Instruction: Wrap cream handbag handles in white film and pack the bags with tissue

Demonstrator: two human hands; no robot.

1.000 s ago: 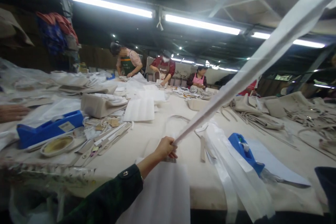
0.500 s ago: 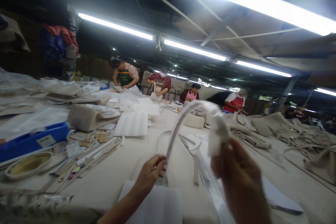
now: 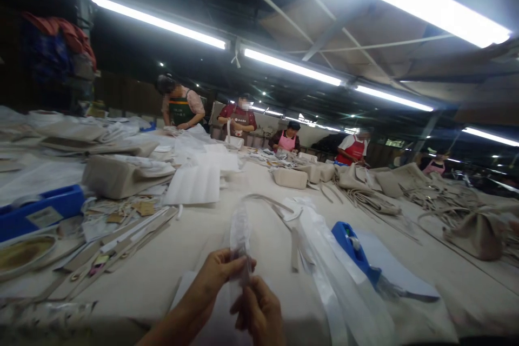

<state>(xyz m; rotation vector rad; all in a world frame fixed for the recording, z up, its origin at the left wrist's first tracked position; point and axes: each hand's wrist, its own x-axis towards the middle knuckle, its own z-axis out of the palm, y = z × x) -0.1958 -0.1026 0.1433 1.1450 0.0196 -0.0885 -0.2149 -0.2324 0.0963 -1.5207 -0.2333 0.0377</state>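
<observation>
In front of me, a strap [image 3: 240, 230] wrapped in thin, see-through white film stands up from my hands, slightly blurred. My left hand [image 3: 217, 275] pinches its lower part between thumb and fingers. Just below and to the right, my right hand [image 3: 259, 305] closes its fingers on the wrapped strap's lower end, which they partly hide. A white foam sheet [image 3: 217, 316] lies on the table beneath both hands. Long strips of white film [image 3: 324, 265] are spread to the right, with a blue tape dispenser [image 3: 352, 248] beyond them.
At left are another blue tape dispenser [image 3: 44, 211], a shallow dish [image 3: 26, 251], and beige straps [image 3: 133, 235]. Foam sheets [image 3: 192, 184] lie farther back. Beige bags [image 3: 290, 177] and coiled straps [image 3: 371, 200] fill the right. Several co-workers stand across the table.
My right hand has come down and left, beside my left hand, bringing the strap's wrapped end with it. The strap no longer arches between them. The right-hand tape dispenser has come into sight.
</observation>
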